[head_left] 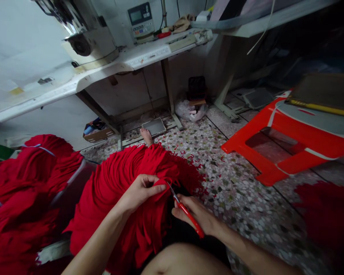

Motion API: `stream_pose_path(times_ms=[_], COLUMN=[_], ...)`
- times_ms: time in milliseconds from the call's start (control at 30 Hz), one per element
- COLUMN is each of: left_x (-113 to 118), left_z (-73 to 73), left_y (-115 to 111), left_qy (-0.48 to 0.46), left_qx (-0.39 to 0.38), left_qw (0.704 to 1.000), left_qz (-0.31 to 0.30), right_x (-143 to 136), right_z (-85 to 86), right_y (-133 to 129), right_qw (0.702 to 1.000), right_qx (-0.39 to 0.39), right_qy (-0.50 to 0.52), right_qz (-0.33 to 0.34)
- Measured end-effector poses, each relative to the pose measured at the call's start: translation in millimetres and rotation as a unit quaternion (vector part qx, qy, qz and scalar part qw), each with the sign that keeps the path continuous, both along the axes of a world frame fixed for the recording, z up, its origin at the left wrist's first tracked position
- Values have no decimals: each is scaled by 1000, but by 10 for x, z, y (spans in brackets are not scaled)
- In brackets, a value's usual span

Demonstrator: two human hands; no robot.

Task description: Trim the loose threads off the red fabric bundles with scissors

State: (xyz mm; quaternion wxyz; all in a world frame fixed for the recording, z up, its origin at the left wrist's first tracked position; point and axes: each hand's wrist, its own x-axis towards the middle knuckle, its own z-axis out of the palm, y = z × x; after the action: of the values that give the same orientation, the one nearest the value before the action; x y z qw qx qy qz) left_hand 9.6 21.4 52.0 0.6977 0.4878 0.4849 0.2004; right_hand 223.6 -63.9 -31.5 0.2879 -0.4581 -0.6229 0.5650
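Note:
A large layered heap of red fabric pieces [114, 183] lies over my lap. My left hand [145, 189] is closed, with thumb and fingers pinching the edge of one red piece. In my right hand [193, 212] is a pair of scissors [189, 217] with red handles, gripped with the blades pointing up and left. The blade tips meet a thin red strand beside my left fingertips. Whether the blades are apart is too small to tell.
More red fabric bundles [43, 164], tied with pale strips, fill a bin at left. A sewing machine [88, 46] and control panel [141, 21] sit on the white table [126, 63] ahead. A red plastic stool [292, 141] stands right. Red scraps [196, 175] litter the speckled floor.

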Motion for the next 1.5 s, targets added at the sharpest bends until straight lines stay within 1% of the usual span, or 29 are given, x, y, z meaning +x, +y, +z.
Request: stream_pose_path(times_ms=[67,167,267,367,467,533,633,733,833,933,1067,1133,1200,1233,1267,1333,1367,1400,1433,1467,1500], left_x=[-9,-17,-25,-43,-61,-63,-47,-21,-8,-2,14,3,-48,-89,-139,-244,-291,-328,-352,-363,-363], left_z=[0,-3,-13,-37,-76,-99,-106,-74,-37,-31,-35,4,89,147,210,330,374,402,411,399,366], left_y=[-3,-6,-9,-13,-10,-2,16,30,31,27,35,37,27,17,3,-20,-22,-12,13,55,113], left_qy=[5,5,1,-3,3,12,27,39,42,39,41,34,22,17,11,9,15,26,46,75,113], left_qx=[1,-15,-23,-16,-13,-15,-8,18,38,41,50,60,79,84,74,14,-17,-32,-18,26,97], left_qw=[1000,1000,1000,1000,999,999,998,995,992,991,991,991,985,979,969,940,930,929,940,953,961], left_qz=[-1,-4,-8,-21,-36,-43,-64,-88,-110,-119,-115,-118,-149,-185,-235,-341,-368,-367,-339,-292,-235], right_x=[-28,-60,-44,27,99,115,82,23,-22,-52,-87,-93,-82,-71,-56,-17,5,25,42,54,60], right_z=[-61,-199,-295,-283,-208,-161,-112,-70,-41,-59,-148,-209,-284,-327,-375,-472,-518,-556,-586,-606,-615], right_y=[-8,-54,-115,-162,-182,-173,-123,-51,9,34,-7,-64,-133,-167,-196,-231,-233,-225,-207,-181,-151], right_qw=[999,993,989,993,998,998,999,1000,999,999,997,995,993,991,988,981,977,975,973,971,971], right_qx=[-36,-109,-135,-112,-70,-50,-22,-13,-14,-7,-41,-54,-58,-65,-79,-117,-134,-148,-158,-162,-161], right_qy=[3,21,26,12,3,3,-4,1,25,38,35,32,33,38,45,62,68,73,76,78,82], right_qz=[-13,-44,-62,-38,7,23,23,22,16,4,-56,-82,-101,-113,-126,-145,-150,-151,-152,-155,-158])
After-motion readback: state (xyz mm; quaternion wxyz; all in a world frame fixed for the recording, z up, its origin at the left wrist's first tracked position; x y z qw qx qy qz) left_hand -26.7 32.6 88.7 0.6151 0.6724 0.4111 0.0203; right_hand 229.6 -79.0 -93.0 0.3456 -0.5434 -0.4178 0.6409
